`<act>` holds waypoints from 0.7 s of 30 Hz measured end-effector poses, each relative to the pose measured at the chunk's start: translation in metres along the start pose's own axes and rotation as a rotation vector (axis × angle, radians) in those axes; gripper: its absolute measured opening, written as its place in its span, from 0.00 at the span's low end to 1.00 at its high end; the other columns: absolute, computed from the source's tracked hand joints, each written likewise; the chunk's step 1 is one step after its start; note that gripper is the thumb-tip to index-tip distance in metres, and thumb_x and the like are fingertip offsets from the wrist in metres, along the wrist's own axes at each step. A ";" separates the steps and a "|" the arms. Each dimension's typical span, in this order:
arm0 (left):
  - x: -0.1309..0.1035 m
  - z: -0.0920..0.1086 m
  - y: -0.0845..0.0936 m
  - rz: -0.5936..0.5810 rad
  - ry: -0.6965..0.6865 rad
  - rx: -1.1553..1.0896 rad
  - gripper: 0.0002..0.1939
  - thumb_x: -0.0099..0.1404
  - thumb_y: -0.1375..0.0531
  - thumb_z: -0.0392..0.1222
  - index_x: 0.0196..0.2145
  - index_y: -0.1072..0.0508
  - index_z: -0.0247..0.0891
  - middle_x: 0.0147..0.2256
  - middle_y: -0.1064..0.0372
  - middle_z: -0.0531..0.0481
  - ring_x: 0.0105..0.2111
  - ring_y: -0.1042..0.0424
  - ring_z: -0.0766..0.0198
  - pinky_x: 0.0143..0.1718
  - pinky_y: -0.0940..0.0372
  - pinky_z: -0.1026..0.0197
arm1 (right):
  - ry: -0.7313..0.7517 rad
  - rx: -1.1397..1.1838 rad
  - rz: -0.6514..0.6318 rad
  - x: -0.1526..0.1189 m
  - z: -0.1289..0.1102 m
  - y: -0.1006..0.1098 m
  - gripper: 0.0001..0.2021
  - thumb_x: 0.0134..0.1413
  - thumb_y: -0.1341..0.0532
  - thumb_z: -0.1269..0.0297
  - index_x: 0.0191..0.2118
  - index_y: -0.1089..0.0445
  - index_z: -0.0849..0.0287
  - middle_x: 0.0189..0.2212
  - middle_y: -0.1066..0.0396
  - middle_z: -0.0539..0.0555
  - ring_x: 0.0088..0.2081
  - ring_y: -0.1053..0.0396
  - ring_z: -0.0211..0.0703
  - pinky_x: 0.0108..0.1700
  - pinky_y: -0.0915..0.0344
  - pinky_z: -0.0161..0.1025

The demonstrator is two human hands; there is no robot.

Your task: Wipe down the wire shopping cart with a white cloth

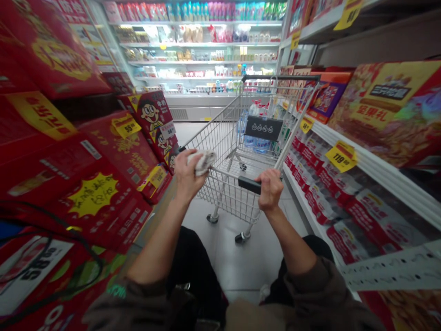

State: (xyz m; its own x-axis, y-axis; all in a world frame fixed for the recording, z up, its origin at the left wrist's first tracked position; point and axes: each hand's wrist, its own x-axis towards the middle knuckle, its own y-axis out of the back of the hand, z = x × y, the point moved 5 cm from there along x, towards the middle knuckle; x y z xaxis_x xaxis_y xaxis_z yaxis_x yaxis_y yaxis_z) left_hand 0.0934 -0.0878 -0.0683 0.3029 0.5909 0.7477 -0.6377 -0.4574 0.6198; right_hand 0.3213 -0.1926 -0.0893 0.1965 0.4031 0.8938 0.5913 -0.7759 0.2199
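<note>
A wire shopping cart [227,193] stands in the aisle in front of me, its inside bare wire where I can see it. My left hand [188,177] is closed on a crumpled white-and-grey cloth [206,162] at the cart's left near corner. Whether the cloth presses on the rim there I cannot tell. On the near rim, my right hand [270,189] is wrapped round the right end of a black grip [248,185]. A dark sign plate [263,128] hangs at the cart's far end.
Red gift boxes [106,197] are stacked close on the left. A shelf [386,184] with boxed goods and price tags runs along the right. Bottled water packs [257,145] stand beyond the cart, before a lit refrigerated display [200,99].
</note>
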 end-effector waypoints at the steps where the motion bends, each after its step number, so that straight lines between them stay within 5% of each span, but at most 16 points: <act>1: -0.001 0.020 -0.005 0.008 -0.074 -0.069 0.19 0.70 0.39 0.51 0.55 0.27 0.42 0.57 0.33 0.42 0.59 0.36 0.47 0.64 0.39 0.40 | 0.011 0.005 0.008 0.000 0.001 0.002 0.26 0.73 0.61 0.54 0.25 0.40 0.53 0.22 0.35 0.52 0.29 0.35 0.45 0.44 0.39 0.50; 4: -0.008 0.076 -0.021 -0.042 -0.231 -0.190 0.21 0.68 0.36 0.55 0.55 0.25 0.46 0.55 0.29 0.43 0.60 0.36 0.46 0.62 0.37 0.39 | 0.035 0.044 0.018 0.001 0.008 0.008 0.27 0.73 0.61 0.52 0.25 0.38 0.53 0.21 0.36 0.52 0.28 0.36 0.44 0.43 0.39 0.50; 7: -0.010 0.090 -0.026 -0.124 -0.333 -0.241 0.19 0.70 0.38 0.49 0.56 0.25 0.47 0.54 0.28 0.43 0.58 0.34 0.49 0.60 0.36 0.42 | -0.008 0.054 0.024 0.001 0.019 0.018 0.30 0.72 0.62 0.48 0.23 0.37 0.53 0.20 0.36 0.52 0.27 0.36 0.44 0.43 0.39 0.51; 12: -0.005 0.022 -0.013 -0.190 -0.285 -0.132 0.17 0.73 0.44 0.42 0.56 0.24 0.47 0.56 0.29 0.43 0.58 0.36 0.51 0.61 0.38 0.44 | -0.024 0.070 0.056 0.000 0.031 0.037 0.30 0.72 0.60 0.47 0.22 0.36 0.52 0.20 0.35 0.53 0.27 0.35 0.45 0.44 0.37 0.52; 15: -0.001 -0.014 -0.005 -0.123 -0.141 -0.031 0.19 0.72 0.44 0.41 0.57 0.25 0.43 0.56 0.31 0.41 0.58 0.36 0.49 0.62 0.40 0.44 | -0.017 0.087 0.091 0.000 0.033 0.042 0.30 0.73 0.58 0.49 0.21 0.36 0.53 0.20 0.34 0.53 0.27 0.35 0.45 0.43 0.37 0.51; 21: 0.017 -0.049 0.001 0.117 0.164 -0.045 0.20 0.65 0.39 0.42 0.55 0.26 0.43 0.53 0.30 0.42 0.55 0.34 0.48 0.60 0.39 0.46 | 0.071 0.100 0.127 -0.003 0.035 0.041 0.27 0.74 0.56 0.54 0.23 0.34 0.54 0.20 0.34 0.50 0.26 0.35 0.41 0.41 0.38 0.47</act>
State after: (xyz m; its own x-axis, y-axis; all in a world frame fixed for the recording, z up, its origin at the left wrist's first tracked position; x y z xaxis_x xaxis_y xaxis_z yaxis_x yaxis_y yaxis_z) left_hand 0.0630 -0.0457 -0.0669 0.1080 0.6376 0.7628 -0.6937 -0.5012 0.5172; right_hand 0.3722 -0.2084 -0.0967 0.2209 0.2667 0.9381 0.6406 -0.7650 0.0666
